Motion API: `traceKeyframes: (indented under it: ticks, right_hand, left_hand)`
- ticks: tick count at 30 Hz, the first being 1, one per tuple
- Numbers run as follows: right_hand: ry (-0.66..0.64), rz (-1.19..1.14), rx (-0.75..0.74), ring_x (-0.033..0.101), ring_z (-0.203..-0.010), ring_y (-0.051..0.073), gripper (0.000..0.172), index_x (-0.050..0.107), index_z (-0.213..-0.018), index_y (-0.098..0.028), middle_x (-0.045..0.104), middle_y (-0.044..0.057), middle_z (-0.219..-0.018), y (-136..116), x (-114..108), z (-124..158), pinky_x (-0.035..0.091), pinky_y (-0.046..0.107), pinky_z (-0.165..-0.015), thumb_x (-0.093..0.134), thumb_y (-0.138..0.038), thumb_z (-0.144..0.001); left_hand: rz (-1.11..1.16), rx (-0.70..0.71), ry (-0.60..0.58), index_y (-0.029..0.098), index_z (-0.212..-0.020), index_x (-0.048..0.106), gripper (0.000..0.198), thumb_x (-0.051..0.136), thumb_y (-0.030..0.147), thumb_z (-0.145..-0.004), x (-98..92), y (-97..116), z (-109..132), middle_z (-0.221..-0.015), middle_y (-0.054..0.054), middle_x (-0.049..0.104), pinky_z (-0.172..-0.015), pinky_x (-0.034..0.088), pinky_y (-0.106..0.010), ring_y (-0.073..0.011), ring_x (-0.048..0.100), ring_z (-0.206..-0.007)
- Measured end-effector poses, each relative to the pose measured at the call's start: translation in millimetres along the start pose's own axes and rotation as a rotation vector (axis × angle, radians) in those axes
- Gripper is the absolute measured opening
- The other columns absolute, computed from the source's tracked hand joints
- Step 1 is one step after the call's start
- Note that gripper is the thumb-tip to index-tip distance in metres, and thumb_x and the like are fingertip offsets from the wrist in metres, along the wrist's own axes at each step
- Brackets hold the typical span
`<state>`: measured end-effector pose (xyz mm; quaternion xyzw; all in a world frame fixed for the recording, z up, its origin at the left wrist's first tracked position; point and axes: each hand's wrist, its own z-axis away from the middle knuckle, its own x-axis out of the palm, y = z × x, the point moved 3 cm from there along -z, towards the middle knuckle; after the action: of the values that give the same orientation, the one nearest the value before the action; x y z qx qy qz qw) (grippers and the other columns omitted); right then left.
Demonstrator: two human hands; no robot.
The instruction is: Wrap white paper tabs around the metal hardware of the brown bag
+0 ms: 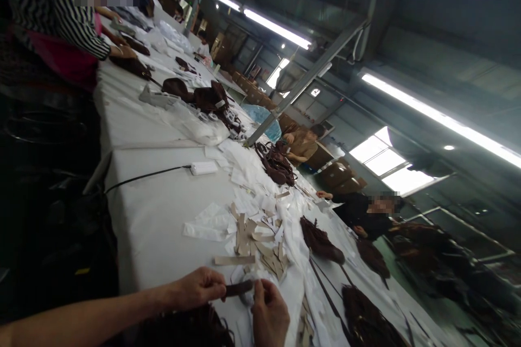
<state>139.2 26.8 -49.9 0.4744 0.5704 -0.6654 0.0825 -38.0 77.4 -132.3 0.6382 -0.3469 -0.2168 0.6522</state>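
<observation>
The left hand (199, 286) and right hand (269, 312) each pinch one end of a short dark brown leather strip (239, 288). Both grips are closed on it above the white cloth-covered table (150, 211).

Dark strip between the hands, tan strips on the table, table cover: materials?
Dark brown strip, pinched between left hand and right hand: likely leather or faux leather; matte, holds flat. Tan flat strips: probably card or stiffener board; straight, stiff edges. White table cover: looks like cloth or paper sheet; can't tell.
</observation>
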Motion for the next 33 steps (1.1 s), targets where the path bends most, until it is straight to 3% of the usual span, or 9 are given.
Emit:
traceKeyframes:
  ticks: [3,6,9,13,17,20,25,29,33]
  right_hand:
    - [0.007,0.012,-0.136,0.063,-0.064,0.020,0.027,0.067,-0.072,-0.025,0.070,0.002,-0.067,8,28,21,0.044,0.029,-0.063,0.054,-0.047,-0.079]
    - [0.072,-0.015,-0.276,0.062,-0.065,0.018,0.032,0.067,-0.076,-0.026,0.068,0.002,-0.070,6,63,53,0.044,0.026,-0.062,0.048,-0.049,-0.087]
    - [0.157,-0.023,-0.202,0.064,-0.068,0.019,0.038,0.068,-0.080,-0.026,0.069,0.003,-0.073,9,80,72,0.044,0.027,-0.064,0.042,-0.053,-0.090]
    - [0.195,-0.008,-0.027,0.064,-0.069,0.022,0.037,0.068,-0.083,-0.027,0.071,0.003,-0.073,26,73,66,0.044,0.031,-0.063,0.047,-0.058,-0.084]
    - [0.236,0.001,0.004,0.067,-0.076,0.024,0.038,0.068,-0.088,-0.027,0.073,0.005,-0.081,36,62,54,0.045,0.032,-0.066,0.046,-0.057,-0.084]
    - [0.237,0.007,-0.061,0.068,-0.079,0.024,0.038,0.069,-0.091,-0.026,0.074,0.006,-0.086,35,67,55,0.046,0.031,-0.066,0.048,-0.057,-0.085]
    - [0.160,0.031,-0.306,0.069,-0.074,0.020,0.043,0.070,-0.087,-0.024,0.073,0.007,-0.084,31,97,77,0.047,0.027,-0.065,0.039,-0.053,-0.093]
    - [0.176,0.047,-0.276,0.068,-0.076,0.019,0.047,0.069,-0.088,-0.024,0.071,0.007,-0.084,29,106,88,0.047,0.027,-0.068,0.035,-0.056,-0.094]
    - [0.182,0.114,-0.336,0.063,-0.065,0.020,0.053,0.070,-0.086,-0.025,0.066,0.006,-0.073,18,106,95,0.044,0.030,-0.058,0.026,-0.054,-0.096]
  left_hand:
    - [-0.039,-0.008,0.022,0.015,-0.067,0.062,0.036,0.059,0.048,-0.082,2.0,2,-2,-0.053,0.005,0.040,-0.049,0.023,-0.024,-0.0101,0.032,-0.051]
    - [-0.063,-0.026,0.075,0.017,-0.055,0.051,0.036,0.058,0.040,-0.081,-1.1,-2,-7,-0.053,0.005,0.034,-0.053,0.024,-0.025,-0.0112,0.031,-0.055]
    - [-0.036,-0.061,0.060,0.017,-0.064,0.056,0.029,0.056,0.041,-0.081,-6.9,-11,-3,-0.059,0.004,0.042,-0.056,0.030,-0.024,-0.0126,0.037,-0.058]
    - [0.050,-0.162,0.014,0.018,-0.100,0.063,0.030,0.056,0.042,-0.083,-15.0,-24,20,-0.079,0.002,0.057,-0.067,0.039,-0.024,-0.0152,0.049,-0.071]
    - [0.082,-0.155,0.025,0.018,-0.101,0.064,0.032,0.059,0.043,-0.082,-15.6,-24,35,-0.087,0.001,0.061,-0.074,0.042,-0.025,-0.0171,0.053,-0.081]
    - [0.095,-0.125,0.003,0.020,-0.103,0.065,0.033,0.061,0.044,-0.081,-9.9,-18,35,-0.088,0.001,0.064,-0.075,0.044,-0.027,-0.0185,0.055,-0.082]
    - [0.189,-0.092,-0.008,0.020,-0.108,0.065,0.040,0.067,0.043,-0.076,-6.3,-19,33,-0.098,-0.002,0.067,-0.084,0.045,-0.031,-0.0239,0.056,-0.095]
    - [0.501,-0.166,-0.006,0.025,-0.126,0.054,0.061,0.073,0.034,-0.069,-5.2,-33,38,-0.112,-0.003,0.064,-0.087,0.045,-0.032,-0.0233,0.058,-0.103]
    - [0.652,-0.199,0.133,0.019,-0.109,0.061,0.039,0.067,0.042,-0.078,0.1,-45,36,-0.096,-0.002,0.065,-0.084,0.044,-0.029,-0.0191,0.059,-0.092]
